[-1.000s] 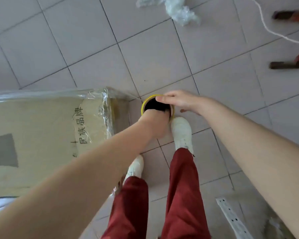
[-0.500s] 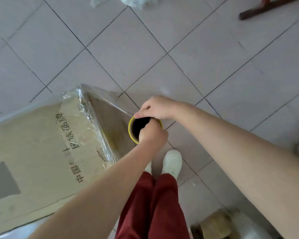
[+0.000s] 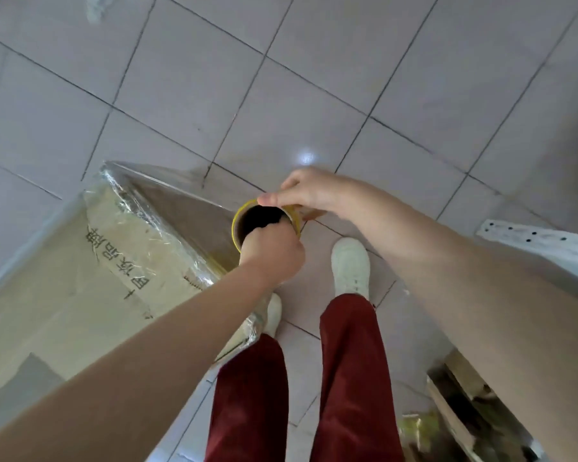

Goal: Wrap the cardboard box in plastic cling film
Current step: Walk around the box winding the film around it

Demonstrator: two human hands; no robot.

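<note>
A large cardboard box (image 3: 64,295) with black printed characters lies on the tiled floor at the left, its near end covered in shiny cling film (image 3: 167,211). The cling film roll (image 3: 247,218), a yellow-rimmed tube with a dark hollow core, stands upright beside the box's corner. My left hand (image 3: 272,253) grips the near rim with fingers curled into the core. My right hand (image 3: 306,193) pinches the far rim from above. A taut sheet of film runs from the roll to the box's far corner.
My feet in white shoes (image 3: 351,265) and red trousers stand right of the box. A white perforated metal strip (image 3: 541,240) lies at the right. A crumpled bit of plastic (image 3: 95,8) sits at the top left, and cardboard scraps (image 3: 464,411) at the bottom right.
The view has swung around the box's corner. Both hands have carried the roll along with them, and the film now stretches across the box's end face.
</note>
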